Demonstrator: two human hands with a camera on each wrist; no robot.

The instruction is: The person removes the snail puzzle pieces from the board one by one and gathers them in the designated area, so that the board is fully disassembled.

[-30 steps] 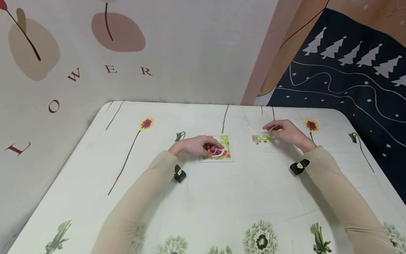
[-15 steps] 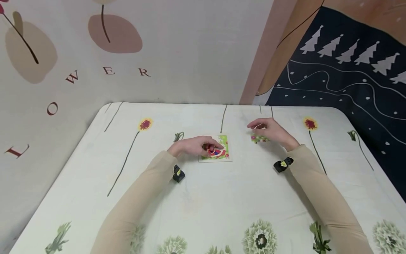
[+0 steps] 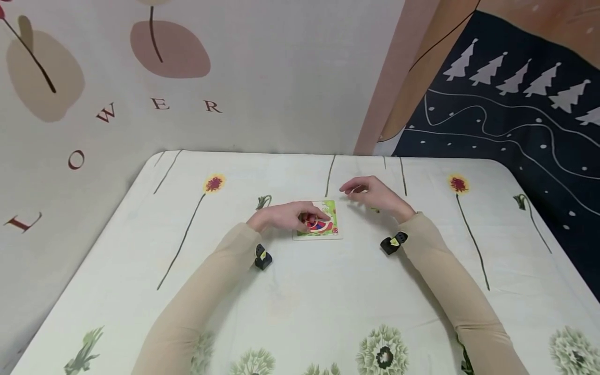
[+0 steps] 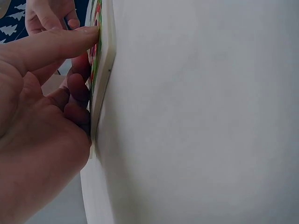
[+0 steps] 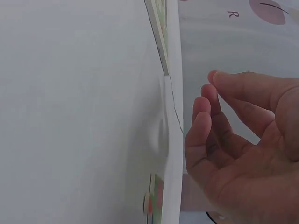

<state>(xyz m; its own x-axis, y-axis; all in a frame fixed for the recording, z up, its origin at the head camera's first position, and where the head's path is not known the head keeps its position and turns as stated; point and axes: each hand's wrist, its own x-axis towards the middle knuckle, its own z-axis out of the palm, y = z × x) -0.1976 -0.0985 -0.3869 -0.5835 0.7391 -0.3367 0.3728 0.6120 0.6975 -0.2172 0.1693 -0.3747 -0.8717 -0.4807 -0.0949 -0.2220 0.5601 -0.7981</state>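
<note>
A flat square picture puzzle point(image 3: 332, 224), red, blue and green with a pale border, lies on the table. My left hand point(image 3: 290, 215) rests on its left part. In the left wrist view the thumb and bent fingers touch the board's face point(image 4: 96, 58), and its pale edge shows. Just right of the board, my right hand point(image 3: 375, 194) hovers over the table with loosely bent fingers. Nothing shows between thumb and fingers in the right wrist view. Below that hand lies a green puzzle piece point(image 3: 375, 210), mostly hidden; pieces point(image 5: 156, 200) also appear low in the right wrist view.
A white cloth point(image 3: 300, 291) printed with flowers covers the table. A pale wall point(image 3: 281, 94) with printed letters rises behind it, and a dark panel with white trees point(image 3: 515, 120) stands at the right. Each wrist carries a small black camera point(image 3: 394, 242).
My right hand has moved left from the green pieces to beside the puzzle board, now covering most of them. The left hand keeps its place on the board.
</note>
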